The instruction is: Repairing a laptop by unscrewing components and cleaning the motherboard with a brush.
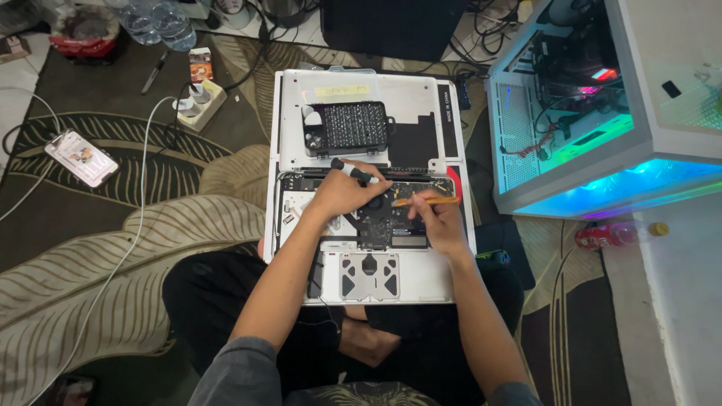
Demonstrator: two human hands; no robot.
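While the person sits cross-legged on a leaf-patterned rug (113,240), an opened laptop (368,278) lies across the lap with its bottom cover off and its inner parts bared. Over the dark circuit board (380,225) in the middle of the laptop both hands work close together. The left hand (342,194) is curled shut around a screwdriver (355,173) with a black and white handle, which lies slanted across the fingers. The right hand (436,218) pinches a thin orange pry tool (425,201) between thumb and fingers, its tip pointing left toward the board. Just beyond the hands, the removed silver cover (410,94) lies flat, and on it rests a black case of screwdriver bits (347,126). Farther left a white power strip (197,104) and a phone (80,157) lie on the rug, and to the right stands a glowing desktop computer case (602,105).
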